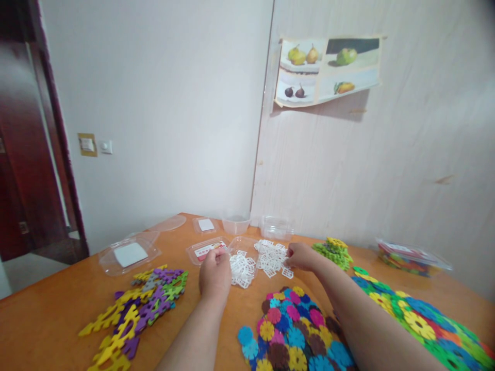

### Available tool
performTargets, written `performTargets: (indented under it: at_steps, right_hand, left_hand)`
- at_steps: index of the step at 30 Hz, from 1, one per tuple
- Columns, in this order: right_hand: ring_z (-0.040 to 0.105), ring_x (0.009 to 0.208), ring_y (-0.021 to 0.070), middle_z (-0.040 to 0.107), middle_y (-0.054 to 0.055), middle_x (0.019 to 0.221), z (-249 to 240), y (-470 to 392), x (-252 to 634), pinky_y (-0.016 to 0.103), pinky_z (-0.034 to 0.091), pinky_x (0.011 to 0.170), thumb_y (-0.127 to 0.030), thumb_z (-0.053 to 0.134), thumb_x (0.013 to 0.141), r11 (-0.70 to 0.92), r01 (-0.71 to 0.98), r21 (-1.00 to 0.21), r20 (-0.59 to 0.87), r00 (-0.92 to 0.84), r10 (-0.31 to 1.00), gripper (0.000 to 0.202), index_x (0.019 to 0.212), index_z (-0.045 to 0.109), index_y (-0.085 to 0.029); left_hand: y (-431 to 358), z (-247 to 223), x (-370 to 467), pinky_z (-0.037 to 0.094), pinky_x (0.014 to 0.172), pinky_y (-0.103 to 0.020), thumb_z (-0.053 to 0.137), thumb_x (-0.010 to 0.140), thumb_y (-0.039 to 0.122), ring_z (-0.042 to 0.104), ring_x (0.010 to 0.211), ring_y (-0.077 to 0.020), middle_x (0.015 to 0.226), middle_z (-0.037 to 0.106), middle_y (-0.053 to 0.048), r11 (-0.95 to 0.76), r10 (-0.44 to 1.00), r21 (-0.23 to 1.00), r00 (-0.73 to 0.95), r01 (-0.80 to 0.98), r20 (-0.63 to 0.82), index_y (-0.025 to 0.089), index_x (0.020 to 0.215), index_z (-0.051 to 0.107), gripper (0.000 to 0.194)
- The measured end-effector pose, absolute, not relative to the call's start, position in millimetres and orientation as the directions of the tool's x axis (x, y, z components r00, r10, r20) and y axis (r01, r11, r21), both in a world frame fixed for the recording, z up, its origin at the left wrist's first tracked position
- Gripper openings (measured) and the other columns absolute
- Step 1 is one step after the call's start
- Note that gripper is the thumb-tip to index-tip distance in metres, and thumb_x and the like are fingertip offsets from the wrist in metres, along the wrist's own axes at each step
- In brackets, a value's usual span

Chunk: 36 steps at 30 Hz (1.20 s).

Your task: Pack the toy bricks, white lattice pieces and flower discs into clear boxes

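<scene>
My left hand point(215, 272) is closed, its fingers curled at the left edge of a clear plastic tray point(247, 244); what they grip is hidden. In that tray lies a heap of white lattice pieces point(242, 270). A second pile of white lattice pieces point(270, 255) is on the table just right of the tray. At the right edge of this pile my right hand point(301, 256) is closed in a pinch, and I cannot make out what is between its fingertips. Nearer to me, between my forearms, spreads a heap of colourful notched discs point(288, 330).
Yellow and purple toothed pieces point(145, 304) lie left. Behind are clear lids point(129, 253), a round tub point(235, 224) and a clear box point(276, 226). Green pieces point(333, 253), flower-shaped discs point(417, 322) and a filled, lidded box point(412, 257) stand right. The wall borders the orange table.
</scene>
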State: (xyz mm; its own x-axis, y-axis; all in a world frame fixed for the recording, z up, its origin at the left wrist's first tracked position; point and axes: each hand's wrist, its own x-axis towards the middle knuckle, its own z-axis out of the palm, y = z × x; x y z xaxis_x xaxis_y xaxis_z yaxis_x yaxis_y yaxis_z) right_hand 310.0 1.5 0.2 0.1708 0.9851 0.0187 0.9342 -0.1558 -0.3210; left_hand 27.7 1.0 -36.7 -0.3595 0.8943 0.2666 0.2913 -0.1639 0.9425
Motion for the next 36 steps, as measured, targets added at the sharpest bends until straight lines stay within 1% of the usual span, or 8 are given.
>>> performTargets:
  at_steps: [7,10,13,15,19,25,31,36]
  right_hand:
    - [0.056,0.051,0.0117,0.054,-0.003,0.050,13.2,-5.0,298.1,0.019,0.035,0.048,-0.013,0.065,0.075,-0.135,0.823,-0.552,0.017,0.173,0.985,0.017,0.066,0.052,-0.018]
    - [0.063,0.056,0.0119,0.062,-0.001,0.060,23.9,-9.5,284.6,0.020,0.045,0.052,-0.021,0.056,0.086,-0.062,0.718,-0.694,0.027,0.112,0.993,0.007,0.081,0.052,-0.019]
    - [0.069,0.072,0.0131,0.068,0.002,0.079,31.4,-12.2,271.7,0.022,0.052,0.064,-0.022,0.056,0.087,0.073,0.475,-0.877,0.101,0.034,0.994,0.008,0.094,0.053,-0.019]
    - [0.068,0.071,0.0134,0.066,0.001,0.077,30.9,-12.7,267.1,0.022,0.051,0.062,-0.022,0.056,0.086,0.086,0.496,-0.864,0.119,0.035,0.992,0.008,0.094,0.053,-0.019]
    - [0.061,0.062,0.0118,0.062,-0.001,0.066,16.9,-11.8,266.6,0.019,0.039,0.052,-0.025,0.067,0.079,0.002,0.809,-0.588,0.072,0.051,0.996,0.011,0.081,0.059,-0.018]
    - [0.054,0.062,0.0116,0.061,-0.003,0.066,0.3,-8.6,264.5,0.020,0.031,0.053,-0.020,0.076,0.064,-0.017,0.876,-0.481,0.039,0.041,0.998,0.019,0.075,0.060,-0.018]
    - [0.050,0.054,0.0085,0.049,-0.007,0.054,4.0,-7.8,263.8,0.018,0.030,0.048,-0.010,0.068,0.070,-0.024,0.818,-0.575,0.030,0.050,0.998,0.023,0.065,0.048,-0.019]
    - [0.058,0.053,0.0101,0.055,-0.005,0.058,21.7,-16.0,258.3,0.020,0.045,0.052,-0.021,0.057,0.086,0.007,0.626,-0.780,0.046,0.045,0.998,0.013,0.078,0.048,-0.020]
  left_hand:
    - [1.1,-37.3,27.9,0.047,0.070,-0.030,0.054,0.078,0.030,0.068,0.082,-0.0221,0.085,0.074,-0.003,-0.167,0.893,0.942,-0.360,0.290,0.269,0.024,0.086,0.069,0.018]
    - [0.6,-36.8,28.4,0.047,0.069,-0.030,0.054,0.079,0.030,0.068,0.081,-0.0222,0.085,0.074,-0.003,-0.163,0.892,0.941,-0.365,0.295,0.269,0.024,0.086,0.069,0.018]
    - [0.5,-36.7,28.6,0.047,0.070,-0.030,0.055,0.079,0.030,0.068,0.082,-0.0221,0.086,0.074,-0.003,-0.158,0.891,0.942,-0.369,0.296,0.265,0.024,0.087,0.069,0.018]
    - [0.1,-36.3,28.6,0.048,0.071,-0.029,0.055,0.078,0.029,0.068,0.083,-0.0217,0.086,0.074,-0.003,-0.161,0.892,0.944,-0.367,0.288,0.264,0.023,0.087,0.069,0.018]
    - [-1.2,-34.9,28.9,0.049,0.073,-0.028,0.055,0.078,0.029,0.068,0.082,-0.0211,0.086,0.074,-0.003,-0.170,0.889,0.942,-0.367,0.290,0.273,0.023,0.087,0.069,0.018]
    - [-2.5,-33.5,30.0,0.049,0.071,-0.028,0.055,0.079,0.030,0.069,0.083,-0.0210,0.087,0.075,-0.003,-0.152,0.891,0.944,-0.373,0.291,0.259,0.023,0.087,0.070,0.018]
    - [-1.7,-33.9,29.6,0.048,0.070,-0.028,0.054,0.081,0.030,0.068,0.083,-0.0209,0.088,0.075,-0.003,-0.132,0.898,0.942,-0.365,0.310,0.246,0.024,0.087,0.070,0.018]
    - [-0.7,-34.9,29.5,0.047,0.070,-0.028,0.055,0.081,0.030,0.068,0.084,-0.0207,0.089,0.075,-0.003,-0.139,0.896,0.941,-0.365,0.310,0.252,0.024,0.088,0.070,0.017]
